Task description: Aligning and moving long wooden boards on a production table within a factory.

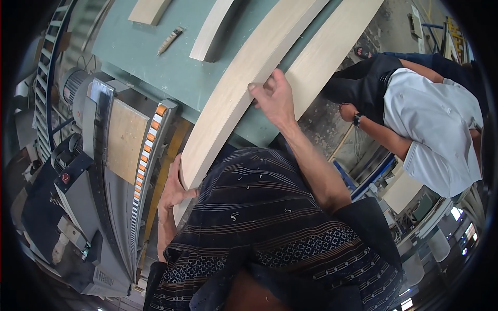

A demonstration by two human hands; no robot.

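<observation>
Curved pale plank (239, 78) lies partly on the green table (140, 52), its long axis running from near the wearer's waist, away and rightward. From my remote view, the left hand (175, 189) grasps its near end; the plank passes left of the right hand (275, 101), whose thumb touches its edge. I can't tell how firmly that one grips.

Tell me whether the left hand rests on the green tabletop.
No, the left hand holds the near end of the long pale board, beyond the green tabletop.
</observation>
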